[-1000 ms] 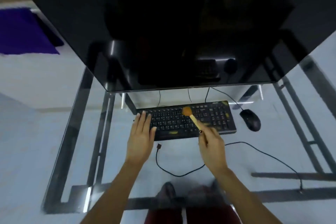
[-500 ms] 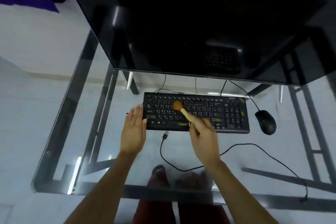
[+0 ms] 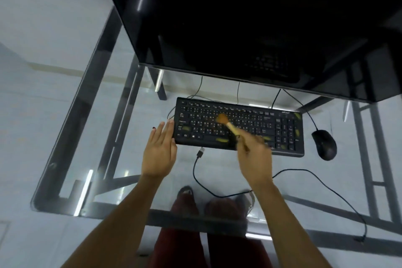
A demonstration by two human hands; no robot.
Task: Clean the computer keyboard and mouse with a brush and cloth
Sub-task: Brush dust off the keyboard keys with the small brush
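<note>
A: Where is the keyboard found?

B: It is laid flat on the glass counter, just below the edge of a large dark screen. Small yellowish specks are seen scattered over its keys.

A: And what is held in the right hand?

B: A brush is gripped there; the fingers are closed around the lower end of its pale handle. The orange bristles are pressed on the middle of the letter keys. The hand and brush are blurred, so the exact grip cannot be told.

A: How is the left hand placed?

B: It is spread flat with the fingers straight and nothing held. The fingertips are set against the keyboard's left end, near its front corner.

A: Is the mouse shown?

B: Yes, it is seen on the counter just beside the keyboard's right end, apart from both hands. Its cord is run back towards the screen.

A: What else is noticed?

B: A loose black cable with a plug at its tip is laid in front of the keyboard, between the two hands. Dark red trousers and shoes are seen through the glass.
</note>
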